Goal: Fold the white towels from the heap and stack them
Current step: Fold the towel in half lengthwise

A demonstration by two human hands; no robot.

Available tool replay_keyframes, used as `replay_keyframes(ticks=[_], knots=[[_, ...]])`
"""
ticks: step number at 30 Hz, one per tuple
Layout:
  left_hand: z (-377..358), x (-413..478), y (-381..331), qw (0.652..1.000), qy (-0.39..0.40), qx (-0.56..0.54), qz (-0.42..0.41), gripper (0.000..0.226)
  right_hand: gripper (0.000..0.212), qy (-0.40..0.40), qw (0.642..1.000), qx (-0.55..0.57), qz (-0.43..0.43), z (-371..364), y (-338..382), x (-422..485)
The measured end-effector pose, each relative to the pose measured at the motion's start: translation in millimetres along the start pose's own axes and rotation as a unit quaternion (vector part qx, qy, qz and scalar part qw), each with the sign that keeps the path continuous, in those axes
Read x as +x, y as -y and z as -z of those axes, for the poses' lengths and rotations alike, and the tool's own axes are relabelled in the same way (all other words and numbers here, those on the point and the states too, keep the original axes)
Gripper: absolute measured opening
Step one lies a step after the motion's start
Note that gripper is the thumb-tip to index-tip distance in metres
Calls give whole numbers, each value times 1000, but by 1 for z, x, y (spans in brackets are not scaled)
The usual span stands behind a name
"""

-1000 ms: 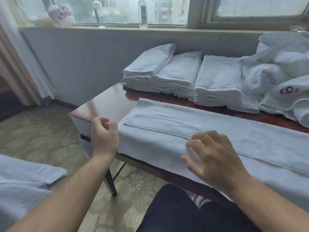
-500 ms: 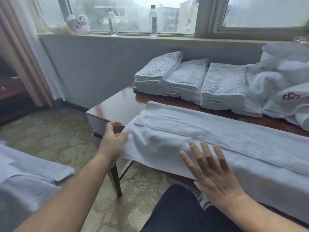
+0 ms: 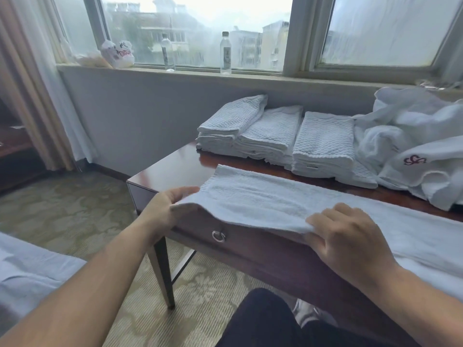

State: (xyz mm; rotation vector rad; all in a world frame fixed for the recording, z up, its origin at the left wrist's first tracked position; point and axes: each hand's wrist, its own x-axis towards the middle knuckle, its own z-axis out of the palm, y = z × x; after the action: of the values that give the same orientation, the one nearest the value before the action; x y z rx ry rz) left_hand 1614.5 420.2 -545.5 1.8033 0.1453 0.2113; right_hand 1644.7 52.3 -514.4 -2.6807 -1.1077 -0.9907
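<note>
Gripping the long white towel [image 3: 263, 199] at its left end, the left hand [image 3: 165, 211] had its thumb laid on top and its fingers tucked beneath the cloth, right at the near left corner of the table [image 3: 172, 169]. And the right hand [image 3: 350, 236] was on it too, further along the table's near edge, fingers curled over the towel's front hem and pinching it, knuckles up. The towel itself lay lengthwise along the near side of the table, folded into a narrow strip. Its front edge was raised off the wood between the two hands, so the drawer front [image 3: 250, 249] showed beneath, ring pull [image 3: 218, 236] and all. Its right end ran out of view past the table's right side. Over at the far side of the table, against the wall [image 3: 125, 108], three stacks of folded towels [image 3: 273, 131] sat side by side, touching, waffle-textured tops up. Just right of them, on the table's far right part, the heap [image 3: 413, 136] of unfolded white towels was piled loosely, one piece showing a dark red emblem [image 3: 414, 160]. Above the table, on the window sill [image 3: 263, 77], stood two clear bottles [image 3: 225, 53] apart from each other, with a white plastic bag [image 3: 117, 53] further left. Below the table's near edge was the person's dark-clad knee [image 3: 263, 321], and left of the table, patterned carpet [image 3: 75, 196].
</note>
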Motion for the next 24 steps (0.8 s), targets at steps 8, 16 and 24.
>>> replay_keyframes(ticks=[8, 16, 24], knots=[[-30, 57, -27, 961, -185, 188, -79, 23, 29, 182, 935, 167, -255, 4, -53, 41], [-53, 117, -24, 940, -181, 288, 9, 29, 35, 233, 904, 158, -320, -35, -84, 71], [-65, 135, -21, 874, -172, 447, 84, 13, 41, 239, 912, 110, -314, -72, -105, 82]])
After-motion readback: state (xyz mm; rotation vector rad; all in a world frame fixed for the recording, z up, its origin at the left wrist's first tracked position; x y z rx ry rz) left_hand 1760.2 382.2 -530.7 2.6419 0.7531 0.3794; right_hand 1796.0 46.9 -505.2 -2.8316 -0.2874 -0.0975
